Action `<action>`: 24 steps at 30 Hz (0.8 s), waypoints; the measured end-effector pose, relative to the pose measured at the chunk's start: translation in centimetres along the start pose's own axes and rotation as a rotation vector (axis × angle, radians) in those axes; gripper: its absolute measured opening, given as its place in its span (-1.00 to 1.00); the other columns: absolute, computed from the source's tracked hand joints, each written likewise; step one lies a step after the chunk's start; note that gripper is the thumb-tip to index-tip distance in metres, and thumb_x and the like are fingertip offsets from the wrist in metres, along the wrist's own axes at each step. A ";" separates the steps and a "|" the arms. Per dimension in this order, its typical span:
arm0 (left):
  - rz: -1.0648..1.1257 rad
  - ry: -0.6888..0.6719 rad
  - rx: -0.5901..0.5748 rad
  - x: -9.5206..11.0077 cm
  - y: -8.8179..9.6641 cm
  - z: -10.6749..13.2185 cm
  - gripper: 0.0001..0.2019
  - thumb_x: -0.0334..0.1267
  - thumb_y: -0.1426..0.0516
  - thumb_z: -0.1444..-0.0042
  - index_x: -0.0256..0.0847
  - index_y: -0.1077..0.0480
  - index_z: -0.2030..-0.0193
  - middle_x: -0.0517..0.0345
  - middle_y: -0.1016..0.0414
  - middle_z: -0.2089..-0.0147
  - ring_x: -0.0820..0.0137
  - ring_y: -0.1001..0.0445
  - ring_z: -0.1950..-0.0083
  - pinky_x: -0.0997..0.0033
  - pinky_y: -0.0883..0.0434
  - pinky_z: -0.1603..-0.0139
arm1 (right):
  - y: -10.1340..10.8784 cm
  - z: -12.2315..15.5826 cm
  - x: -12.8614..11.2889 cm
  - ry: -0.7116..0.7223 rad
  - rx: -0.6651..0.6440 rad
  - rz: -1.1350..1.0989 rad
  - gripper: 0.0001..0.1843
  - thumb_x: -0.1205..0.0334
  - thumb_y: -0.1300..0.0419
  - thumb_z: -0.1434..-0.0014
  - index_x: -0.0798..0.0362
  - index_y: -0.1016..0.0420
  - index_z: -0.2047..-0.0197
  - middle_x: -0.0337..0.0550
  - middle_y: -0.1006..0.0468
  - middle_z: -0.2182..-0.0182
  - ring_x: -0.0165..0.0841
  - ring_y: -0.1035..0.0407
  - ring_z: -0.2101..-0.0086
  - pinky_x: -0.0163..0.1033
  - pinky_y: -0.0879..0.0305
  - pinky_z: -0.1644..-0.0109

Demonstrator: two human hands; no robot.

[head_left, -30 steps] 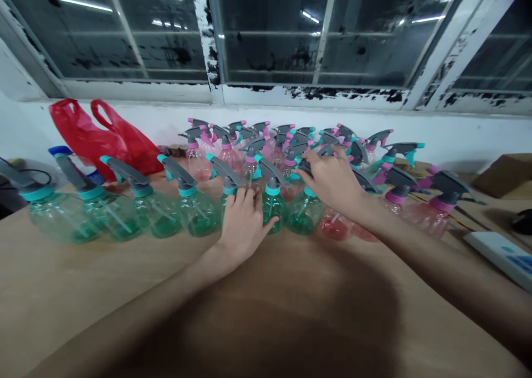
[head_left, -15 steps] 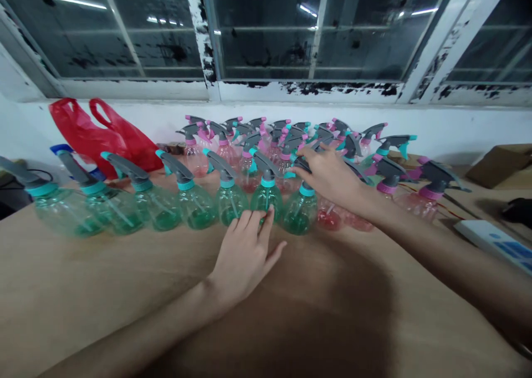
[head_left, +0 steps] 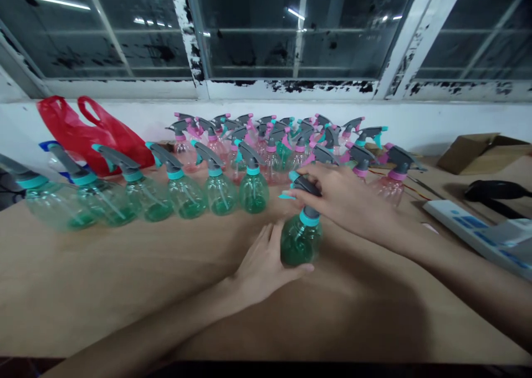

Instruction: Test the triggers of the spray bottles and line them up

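At five o'clock we had the green spray bottle [head_left: 298,246], probably light and slick, best held by its collar [head_left: 310,216]; our right hand [head_left: 343,195] curled round its head [head_left: 306,187], our left hand [head_left: 261,266] half-curled, cupping its belly.

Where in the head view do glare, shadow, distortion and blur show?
Head view: bright streaks glare in the windowpanes; head view: a shadow darkens the tabletop right of the held green bottle; head view, left edge: the leftmost green bottle looks stretched, probably lens distortion; head view, right side: the white-and-blue item is too soft to read.
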State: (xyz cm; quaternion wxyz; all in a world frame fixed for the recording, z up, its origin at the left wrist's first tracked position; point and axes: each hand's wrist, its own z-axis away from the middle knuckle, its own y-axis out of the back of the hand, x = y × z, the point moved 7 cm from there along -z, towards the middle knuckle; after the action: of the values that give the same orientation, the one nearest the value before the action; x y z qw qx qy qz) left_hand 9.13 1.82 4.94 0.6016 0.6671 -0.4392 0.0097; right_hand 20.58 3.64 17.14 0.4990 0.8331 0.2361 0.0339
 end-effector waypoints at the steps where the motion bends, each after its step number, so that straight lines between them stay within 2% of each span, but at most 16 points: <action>1: 0.025 -0.016 0.004 0.4 -0.2 0.1 -0.16 0.03 -0.25 -0.02 -0.19 0.08 -0.32 -0.17 -0.21 -0.24 0.01 -0.21 -0.24 -0.04 -0.27 -0.13 | 0.2 0.5 0.0 -0.014 -0.011 -0.019 -0.76 0.07 -0.19 -0.16 0.07 -0.48 0.23 -0.13 -0.56 0.45 -0.20 -0.43 0.43 -0.19 -0.19 0.43; 5: 0.051 -0.057 0.004 1.5 -0.9 0.4 -0.22 -0.01 -0.25 -0.04 -0.14 0.05 -0.31 -0.13 -0.25 -0.22 0.00 -0.27 -0.20 -0.06 -0.31 -0.08 | 0.5 2.2 1.1 -0.056 -0.065 -0.185 -0.66 -0.07 -0.16 -0.15 0.01 -0.47 0.16 -0.19 -0.56 0.40 -0.26 -0.43 0.42 -0.20 -0.24 0.40; 7: 0.039 -0.054 -0.002 1.7 -1.2 0.4 -0.21 -0.02 -0.25 -0.04 -0.15 0.05 -0.31 -0.14 -0.27 -0.20 -0.01 -0.30 -0.18 -0.07 -0.33 -0.06 | 0.4 3.3 2.2 -0.046 -0.103 -0.338 -0.57 -0.12 -0.18 -0.11 -0.04 -0.42 0.04 -0.18 -0.58 0.28 -0.22 -0.46 0.31 -0.15 -0.32 0.27; 8: 0.035 -0.054 -0.003 1.7 -1.3 0.4 -0.20 -0.02 -0.25 -0.04 -0.16 0.05 -0.31 -0.14 -0.27 -0.20 -0.01 -0.30 -0.18 -0.07 -0.33 -0.05 | 0.3 3.9 2.8 -0.031 -0.109 -0.417 -0.50 -0.11 -0.22 -0.08 -0.08 -0.37 -0.04 -0.17 -0.56 0.14 -0.19 -0.46 0.19 -0.12 -0.34 0.17; 10: 0.041 -0.064 -0.005 1.9 -1.4 0.4 -0.20 -0.02 -0.25 -0.04 -0.16 0.06 -0.31 -0.15 -0.24 -0.23 0.00 -0.27 -0.21 -0.05 -0.32 -0.07 | 0.3 5.2 3.7 0.044 -0.080 -0.537 -0.35 -0.12 -0.28 -0.01 -0.17 -0.27 -0.15 -0.17 -0.41 -0.10 -0.13 -0.34 -0.03 -0.05 -0.28 -0.04; 11: 0.051 -0.072 -0.009 1.9 -1.5 0.4 -0.19 -0.03 -0.26 -0.04 -0.16 0.07 -0.32 -0.15 -0.22 -0.25 0.01 -0.24 -0.23 -0.05 -0.31 -0.09 | 0.1 5.9 4.0 0.081 -0.079 -0.586 -0.26 -0.14 -0.32 0.06 -0.22 -0.24 -0.17 -0.18 -0.35 -0.15 -0.12 -0.27 -0.10 -0.03 -0.23 -0.12; 12: 0.061 -0.077 -0.015 2.0 -1.5 0.3 -0.18 -0.04 -0.26 -0.04 -0.16 0.09 -0.32 -0.15 -0.20 -0.26 0.02 -0.22 -0.25 -0.04 -0.29 -0.11 | -0.2 6.5 4.5 0.090 -0.053 -0.640 -0.26 -0.13 -0.31 0.04 -0.23 -0.21 -0.19 -0.18 -0.31 -0.18 -0.12 -0.22 -0.14 0.00 -0.17 -0.17; 14: 0.071 -0.078 -0.023 2.0 -1.7 0.3 -0.16 -0.05 -0.27 -0.04 -0.14 0.12 -0.33 -0.14 -0.18 -0.27 0.03 -0.21 -0.26 -0.05 -0.27 -0.13 | -1.0 7.3 5.6 0.050 0.022 -0.680 -0.31 -0.07 -0.31 0.01 -0.20 -0.23 -0.17 -0.14 -0.35 -0.12 -0.13 -0.23 -0.12 0.05 -0.13 -0.19; 16: 0.064 -0.078 -0.028 2.0 -1.8 0.2 -0.15 -0.05 -0.27 -0.03 -0.13 0.13 -0.33 -0.14 -0.18 -0.28 0.01 -0.20 -0.26 -0.07 -0.26 -0.13 | -2.4 7.6 5.9 0.008 0.040 -0.674 -0.33 0.02 -0.34 0.01 -0.17 -0.22 -0.16 -0.11 -0.36 -0.11 -0.12 -0.25 -0.09 0.05 -0.19 -0.15; 18: 0.054 -0.081 -0.033 2.0 -1.9 0.1 -0.15 -0.02 -0.27 -0.01 -0.14 0.10 -0.33 -0.15 -0.18 -0.27 -0.01 -0.20 -0.26 -0.07 -0.26 -0.13 | -3.4 7.4 5.4 0.025 0.063 -0.698 -0.35 0.07 -0.33 0.00 -0.16 -0.21 -0.14 -0.11 -0.40 -0.05 -0.13 -0.32 -0.02 0.03 -0.28 -0.06; 21: 0.055 -0.070 -0.030 1.7 -2.4 -0.1 -0.18 0.02 -0.27 0.00 -0.18 0.02 -0.30 -0.17 -0.25 -0.21 -0.02 -0.25 -0.22 -0.07 -0.30 -0.10 | -4.3 6.6 4.4 -0.011 0.088 -0.714 -0.35 0.07 -0.32 0.00 -0.13 -0.23 -0.14 -0.14 -0.47 0.15 -0.22 -0.41 0.24 -0.10 -0.40 0.21; 24: 0.070 -0.065 -0.028 1.6 -3.3 -0.8 -0.20 0.04 -0.27 0.00 -0.23 -0.03 -0.27 -0.19 -0.31 -0.14 -0.01 -0.31 -0.16 -0.05 -0.32 -0.08 | -4.5 5.8 4.1 -0.101 0.123 -0.755 -0.50 0.00 -0.28 -0.04 -0.10 -0.33 -0.03 -0.23 -0.42 0.37 -0.34 -0.31 0.48 -0.20 -0.33 0.45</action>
State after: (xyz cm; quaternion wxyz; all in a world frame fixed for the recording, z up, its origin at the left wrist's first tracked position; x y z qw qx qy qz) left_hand 12.50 1.16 3.43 0.5954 0.6430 -0.4816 0.0029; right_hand 24.29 2.43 9.71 0.4363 0.7166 0.5031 -0.2075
